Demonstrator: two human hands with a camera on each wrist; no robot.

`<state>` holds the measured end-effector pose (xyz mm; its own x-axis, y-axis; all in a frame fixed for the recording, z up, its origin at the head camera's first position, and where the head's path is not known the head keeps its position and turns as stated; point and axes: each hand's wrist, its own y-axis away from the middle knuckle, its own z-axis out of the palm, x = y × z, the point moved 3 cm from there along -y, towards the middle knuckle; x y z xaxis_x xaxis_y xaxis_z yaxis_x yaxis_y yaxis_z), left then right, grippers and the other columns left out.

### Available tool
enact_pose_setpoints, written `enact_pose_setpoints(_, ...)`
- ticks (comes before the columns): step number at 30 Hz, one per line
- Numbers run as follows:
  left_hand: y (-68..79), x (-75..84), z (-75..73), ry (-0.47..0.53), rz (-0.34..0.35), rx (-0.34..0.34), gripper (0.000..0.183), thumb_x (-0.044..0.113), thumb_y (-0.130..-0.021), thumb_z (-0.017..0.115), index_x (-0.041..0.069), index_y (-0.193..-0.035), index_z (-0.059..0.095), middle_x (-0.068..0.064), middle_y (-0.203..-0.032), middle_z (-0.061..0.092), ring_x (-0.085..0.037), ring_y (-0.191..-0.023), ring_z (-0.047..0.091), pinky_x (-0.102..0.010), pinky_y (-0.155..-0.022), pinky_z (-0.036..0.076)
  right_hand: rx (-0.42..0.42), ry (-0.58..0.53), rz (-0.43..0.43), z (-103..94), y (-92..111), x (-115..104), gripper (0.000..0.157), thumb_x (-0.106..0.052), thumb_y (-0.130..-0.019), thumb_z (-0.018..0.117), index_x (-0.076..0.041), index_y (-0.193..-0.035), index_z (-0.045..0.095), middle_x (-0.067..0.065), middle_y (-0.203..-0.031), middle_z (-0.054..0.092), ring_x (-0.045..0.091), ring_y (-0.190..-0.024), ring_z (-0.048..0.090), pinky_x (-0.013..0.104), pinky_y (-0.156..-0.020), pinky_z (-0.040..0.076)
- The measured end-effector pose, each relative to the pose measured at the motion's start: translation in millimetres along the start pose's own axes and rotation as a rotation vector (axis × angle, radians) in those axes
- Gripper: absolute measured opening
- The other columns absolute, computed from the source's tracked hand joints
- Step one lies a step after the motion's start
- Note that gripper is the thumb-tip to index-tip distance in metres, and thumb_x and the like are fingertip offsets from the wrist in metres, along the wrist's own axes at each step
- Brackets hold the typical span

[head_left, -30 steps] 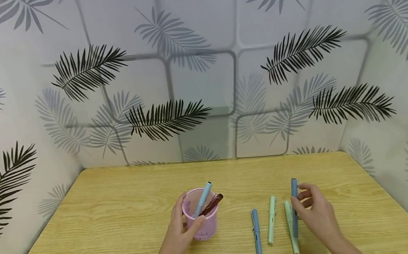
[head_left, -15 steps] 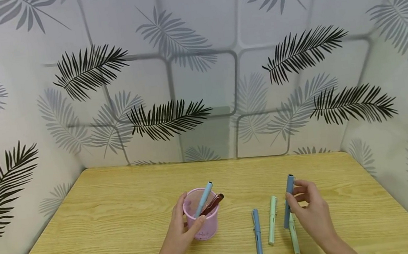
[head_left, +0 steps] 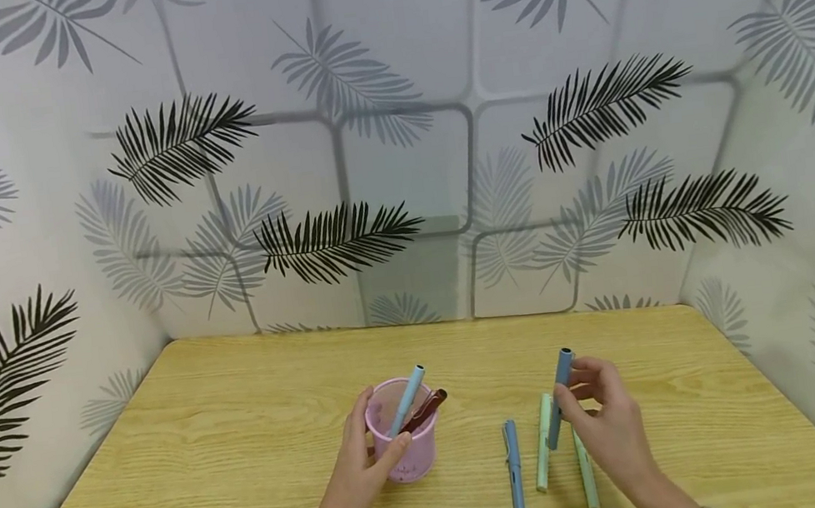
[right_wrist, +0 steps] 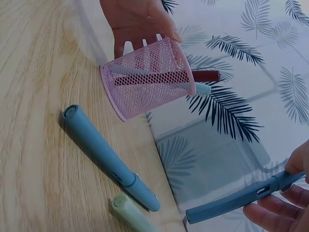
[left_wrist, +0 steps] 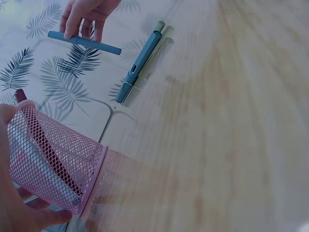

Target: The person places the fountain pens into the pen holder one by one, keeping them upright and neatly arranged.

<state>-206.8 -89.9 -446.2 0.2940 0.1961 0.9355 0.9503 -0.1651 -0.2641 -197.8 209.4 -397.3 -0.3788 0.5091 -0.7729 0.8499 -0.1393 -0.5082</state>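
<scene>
My left hand [head_left: 359, 461] grips a pink mesh pen cup [head_left: 414, 458] around its side; the cup stands on the table. Inside it lean a light blue pen [head_left: 407, 399] and a dark red pen [head_left: 425, 409]. My right hand [head_left: 611, 419] pinches a blue pen [head_left: 561, 400] between thumb and fingers, tilted above the table. Below that pen lie two light green pens, the left one [head_left: 543, 465] partly covered by it and the right one [head_left: 587, 476] partly behind the hand. Another blue pen [head_left: 515, 476] lies between them and the cup.
The wood-grain table [head_left: 245, 415] carries all of these. A pale wall covering [head_left: 405, 162] with leaf prints rises behind the table and along both sides.
My right hand has moved left with the blue pen, from over the right green pen to over the left one, and the pen tilts more. The left hand and cup stay put.
</scene>
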Motion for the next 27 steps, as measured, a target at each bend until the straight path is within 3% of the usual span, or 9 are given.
enact_pose_setpoints(7,0.6,-5.8,1.4,0.008,0.003,0.001,0.074,0.022,-0.091,0.061,0.01,-0.148,0.014,-0.023,-0.143,0.024,-0.038,-0.107,0.052,-0.034,-0.082,0.051,0.003,-0.014,-0.023,1.6,3,-26,0.032,0.006,-0.086,0.061,0.004,-0.114,0.047,0.012,-0.094,0.058,0.007,-0.076,0.057,0.022,-0.056,0.052)
enact_pose_setpoints(14,7.7,25.1,-0.6,0.014,0.024,-0.012,0.072,0.018,-0.091,0.06,0.0,-0.145,0.016,-0.031,-0.139,0.025,-0.041,-0.104,0.052,-0.035,-0.08,0.052,0.015,-0.065,-0.08,2.8,5,-47,0.03,0.01,-0.085,0.06,0.008,-0.111,0.046,0.016,-0.092,0.059,0.009,-0.075,0.058,0.022,-0.054,0.052)
enact_pose_setpoints(16,8.0,26.9,-1.0,0.009,0.029,-0.009,0.072,0.017,-0.091,0.06,-0.001,-0.145,0.016,-0.031,-0.139,0.025,-0.042,-0.104,0.052,-0.035,-0.08,0.052,0.014,-0.084,-0.091,4.4,5,-47,0.03,0.011,-0.084,0.06,0.009,-0.111,0.046,0.016,-0.092,0.058,0.011,-0.074,0.059,0.023,-0.054,0.053)
enact_pose_setpoints(24,1.6,-2.7,0.6,0.017,0.01,-0.008,0.076,0.022,-0.092,0.06,0.008,-0.148,0.011,-0.026,-0.143,0.021,-0.041,-0.108,0.051,-0.037,-0.083,0.051,0.021,-0.14,-0.089,11.4,3,-31,0.033,0.009,-0.085,0.061,0.005,-0.114,0.046,0.013,-0.095,0.057,0.011,-0.077,0.059,0.025,-0.057,0.054)
enact_pose_setpoints(27,0.8,-6.4,1.0,0.039,0.01,-0.016,0.077,0.025,-0.092,0.06,0.011,-0.149,0.011,-0.024,-0.144,0.02,-0.039,-0.107,0.052,-0.037,-0.083,0.051,0.016,-0.182,-0.1,14.3,1,-23,0.034,0.005,-0.086,0.061,0.002,-0.116,0.047,0.01,-0.095,0.057,0.01,-0.079,0.059,0.026,-0.058,0.055)
